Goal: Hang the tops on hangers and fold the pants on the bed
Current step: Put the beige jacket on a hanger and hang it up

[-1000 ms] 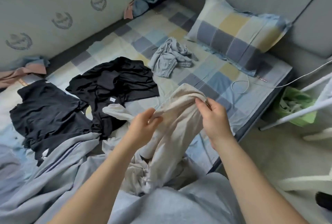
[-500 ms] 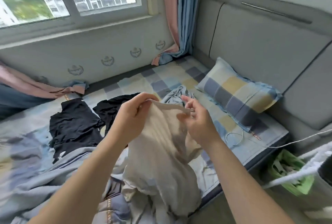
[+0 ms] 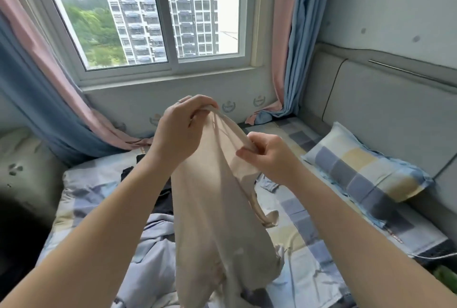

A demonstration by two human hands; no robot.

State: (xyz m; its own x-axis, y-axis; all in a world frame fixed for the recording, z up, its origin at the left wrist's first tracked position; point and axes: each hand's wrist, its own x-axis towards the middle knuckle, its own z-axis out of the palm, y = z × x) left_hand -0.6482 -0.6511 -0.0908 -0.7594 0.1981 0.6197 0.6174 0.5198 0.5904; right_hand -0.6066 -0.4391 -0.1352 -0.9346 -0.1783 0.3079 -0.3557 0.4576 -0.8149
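A beige garment (image 3: pixel 217 221) hangs lifted above the bed (image 3: pixel 296 228), held up by both hands. My left hand (image 3: pixel 178 132) pinches its upper edge at the top. My right hand (image 3: pixel 267 156) grips the same edge a little lower and to the right. The fabric droops down between my forearms, and a loop of it hangs at the right side. Black clothes (image 3: pixel 163 199) lie on the bed behind the garment, mostly hidden by it and my left arm. A pale grey-blue garment (image 3: pixel 153 253) lies near the front.
A checked pillow (image 3: pixel 366 166) lies against the grey padded headboard (image 3: pixel 385 100) on the right. A window (image 3: pixel 153 18) with pink and blue curtains (image 3: pixel 286 43) faces me. A small grey garment (image 3: pixel 269 184) shows under my right wrist. A white cable (image 3: pixel 430 255) lies at the bed's right edge.
Both hands have raised the beige garment from the bed up to chest height. The view has tilted up from the bed to the window.
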